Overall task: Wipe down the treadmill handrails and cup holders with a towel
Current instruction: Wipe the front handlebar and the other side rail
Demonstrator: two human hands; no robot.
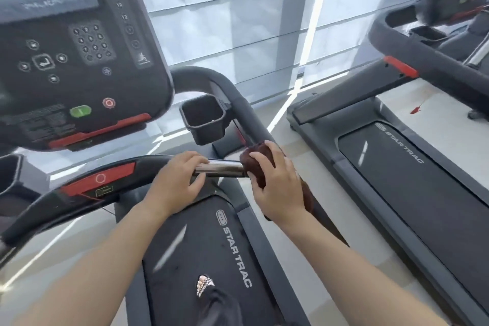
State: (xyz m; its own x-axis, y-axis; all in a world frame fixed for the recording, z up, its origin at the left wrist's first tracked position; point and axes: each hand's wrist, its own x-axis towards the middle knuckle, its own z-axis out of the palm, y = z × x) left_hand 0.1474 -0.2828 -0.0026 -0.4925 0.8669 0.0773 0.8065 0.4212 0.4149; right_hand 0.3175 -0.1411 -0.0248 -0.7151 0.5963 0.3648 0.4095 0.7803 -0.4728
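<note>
A dark brown towel is bunched around the right end of the chrome grip on the front handrail, and my right hand is shut on it. Part of the towel hangs down behind my right wrist. My left hand curls over the chrome grip just left of the towel. The black side handrail curves up behind the hands. A square black cup holder sits beside it, above the hands.
The console with its keypad, green and red buttons fills the upper left. The belt runs below, with my foot on it. A second treadmill stands to the right. Pale window blinds lie ahead.
</note>
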